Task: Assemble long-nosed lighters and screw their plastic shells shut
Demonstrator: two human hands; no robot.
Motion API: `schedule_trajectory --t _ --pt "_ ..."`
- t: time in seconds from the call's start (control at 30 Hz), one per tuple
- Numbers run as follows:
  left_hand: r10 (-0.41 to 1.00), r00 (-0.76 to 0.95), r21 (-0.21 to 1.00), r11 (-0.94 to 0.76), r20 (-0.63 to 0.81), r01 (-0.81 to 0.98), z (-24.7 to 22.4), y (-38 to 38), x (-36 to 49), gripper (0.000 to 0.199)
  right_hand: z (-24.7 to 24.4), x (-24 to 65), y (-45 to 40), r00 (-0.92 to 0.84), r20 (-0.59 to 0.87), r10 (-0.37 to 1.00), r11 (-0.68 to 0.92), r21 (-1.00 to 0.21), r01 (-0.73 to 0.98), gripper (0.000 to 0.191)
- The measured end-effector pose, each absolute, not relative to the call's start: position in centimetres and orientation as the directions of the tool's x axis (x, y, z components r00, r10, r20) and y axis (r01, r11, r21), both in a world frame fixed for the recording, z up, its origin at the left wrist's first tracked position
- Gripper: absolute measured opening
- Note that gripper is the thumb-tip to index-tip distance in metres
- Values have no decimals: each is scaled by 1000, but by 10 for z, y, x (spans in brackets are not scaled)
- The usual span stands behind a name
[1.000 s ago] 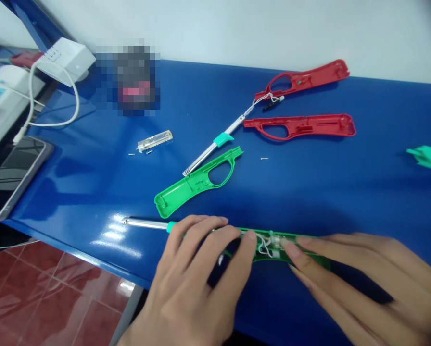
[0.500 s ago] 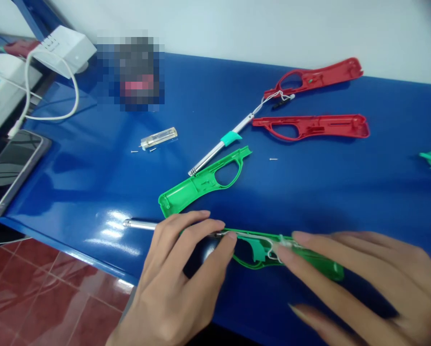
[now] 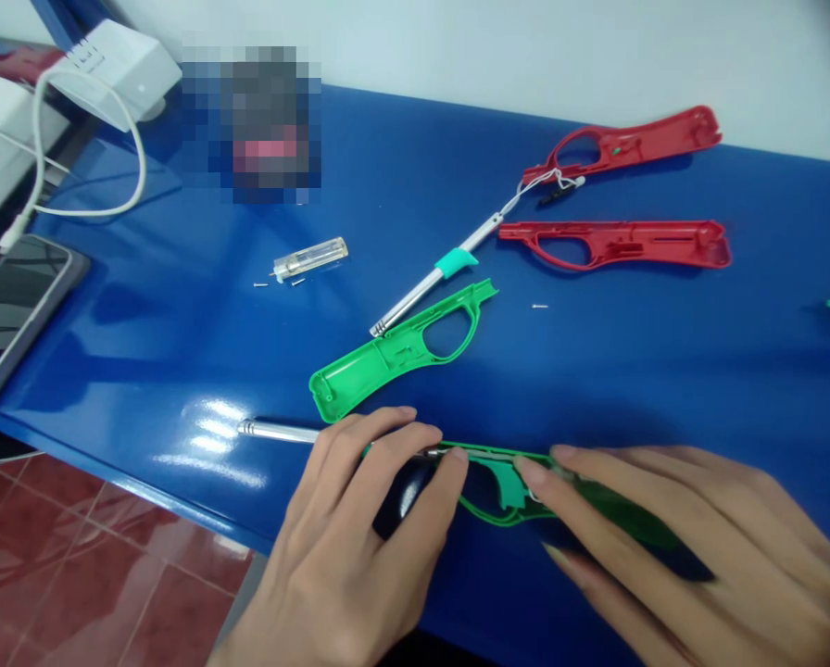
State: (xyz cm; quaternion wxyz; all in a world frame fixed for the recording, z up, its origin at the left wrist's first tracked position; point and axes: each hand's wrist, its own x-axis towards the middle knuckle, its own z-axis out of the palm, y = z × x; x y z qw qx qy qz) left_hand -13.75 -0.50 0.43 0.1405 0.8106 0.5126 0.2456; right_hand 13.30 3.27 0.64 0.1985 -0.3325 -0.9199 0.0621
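While left hand (image 3: 359, 519) and right hand (image 3: 685, 519) pinch one of two green shells (image 3: 505, 521), three screws (image 3: 540, 306) lie beyond.

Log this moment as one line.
left hand: gripping green shell front; right hand: over its handle; teal trigger: inside its loop; loose green shell: farther back

It looks like a small workshop: a blue table (image 3: 699, 389) bears opened red casing halves (image 3: 672, 243) and loose screws (image 3: 539, 306), with tiled floor (image 3: 171, 593) below it.
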Motion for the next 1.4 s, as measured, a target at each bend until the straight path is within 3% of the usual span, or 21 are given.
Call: schedule_trajectory --t 0.27,0.77,1.17,1.4 --pt "899 318 484 -431 300 761 3 -5 -135 41 2 139 31 -694 305 652 758 -267 596 32" --pt "904 351 547 -427 244 720 11 2 -134 50 3 137 27 -667 322 672 741 -301 601 33" --pt "870 435 354 -492 233 795 26 15 -121 23 4 137 25 -671 293 681 732 -309 608 38" --pt "888 370 380 -453 273 807 22 11 -116 16 1 144 23 -706 289 647 762 -273 587 49"
